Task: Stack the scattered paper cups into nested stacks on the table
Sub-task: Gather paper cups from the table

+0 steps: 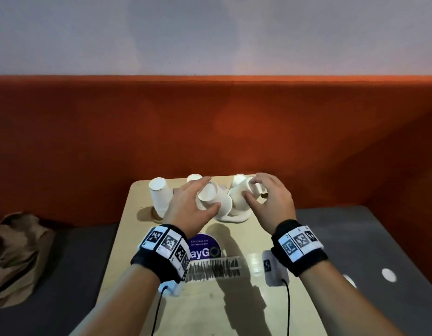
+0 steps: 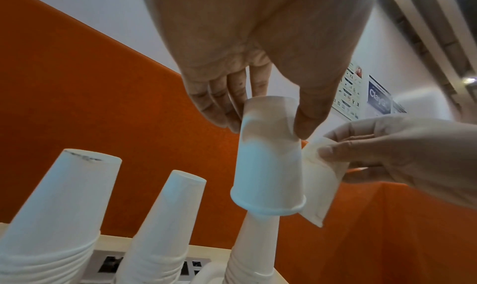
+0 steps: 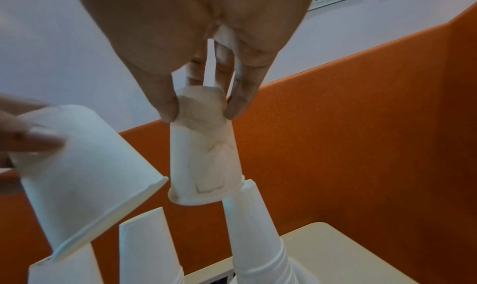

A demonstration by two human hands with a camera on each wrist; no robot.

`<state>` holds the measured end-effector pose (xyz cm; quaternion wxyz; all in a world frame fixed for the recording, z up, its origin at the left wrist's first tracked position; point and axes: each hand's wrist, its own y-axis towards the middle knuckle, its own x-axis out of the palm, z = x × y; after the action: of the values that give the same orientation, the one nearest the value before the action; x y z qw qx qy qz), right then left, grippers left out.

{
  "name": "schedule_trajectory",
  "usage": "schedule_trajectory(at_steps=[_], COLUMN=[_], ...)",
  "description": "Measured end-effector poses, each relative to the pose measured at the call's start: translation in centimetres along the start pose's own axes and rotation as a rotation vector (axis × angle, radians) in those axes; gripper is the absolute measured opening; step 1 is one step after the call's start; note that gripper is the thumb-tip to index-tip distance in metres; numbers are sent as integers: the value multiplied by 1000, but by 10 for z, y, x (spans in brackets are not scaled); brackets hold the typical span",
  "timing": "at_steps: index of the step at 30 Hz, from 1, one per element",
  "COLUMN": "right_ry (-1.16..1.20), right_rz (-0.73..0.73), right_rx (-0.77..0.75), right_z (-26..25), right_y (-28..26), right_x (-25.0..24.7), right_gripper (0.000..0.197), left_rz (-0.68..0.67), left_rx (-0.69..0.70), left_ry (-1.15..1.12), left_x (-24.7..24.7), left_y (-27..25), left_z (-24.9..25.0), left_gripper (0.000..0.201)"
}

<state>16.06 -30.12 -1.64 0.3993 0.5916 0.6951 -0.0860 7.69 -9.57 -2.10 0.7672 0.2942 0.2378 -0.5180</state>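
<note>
Head view shows my left hand (image 1: 190, 204) pinching one upside-down paper cup (image 1: 211, 196) near its base, thumb on one side and fingers on the other. My right hand (image 1: 270, 197) pinches a second upside-down cup (image 1: 244, 190) the same way. In the left wrist view the left cup (image 2: 268, 162) hangs with its rim just over the top of a nested stack (image 2: 254, 245); whether it touches I cannot tell. In the right wrist view the right cup (image 3: 206, 156) sits tilted, its rim at the top of another stack (image 3: 254, 237), not yet seated. I judge the task well advanced: several nested stacks stand at the far end of the table (image 1: 234, 299), including one at far left (image 1: 159, 195) and one behind it (image 1: 194, 178). I see no loose cups lying on the tabletop; the two in hand appear to be the last, though the hands hide part of the cluster. What is left is to seat both. The table is pale, with a round dark sticker (image 1: 204, 247) and a scribbled strip near me. An orange partition (image 1: 210, 129) backs it, a pale wall rises above, and a brown paper bag (image 1: 18, 253) lies to the left on a dark surface.
</note>
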Motion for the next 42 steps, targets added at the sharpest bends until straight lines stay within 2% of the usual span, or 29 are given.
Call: schedule_trajectory(at_steps=[7, 15, 33, 42], right_ry=[-64, -143, -175, -153], right_rz=[17, 38, -159, -200], right_rx=[-27, -25, 58, 79], right_z=[-5, 0, 22, 37], right_y=[34, 60, 69, 63], right_x=[11, 19, 54, 72], right_gripper=[24, 25, 24, 21], left_rz=[32, 65, 47, 28], left_rx=[29, -8, -42, -52], left_ry=[10, -1, 14, 21], left_x=[-6, -16, 2, 15], left_y=[10, 18, 27, 38], left_z=[9, 1, -6, -6], left_gripper=[65, 65, 68, 67])
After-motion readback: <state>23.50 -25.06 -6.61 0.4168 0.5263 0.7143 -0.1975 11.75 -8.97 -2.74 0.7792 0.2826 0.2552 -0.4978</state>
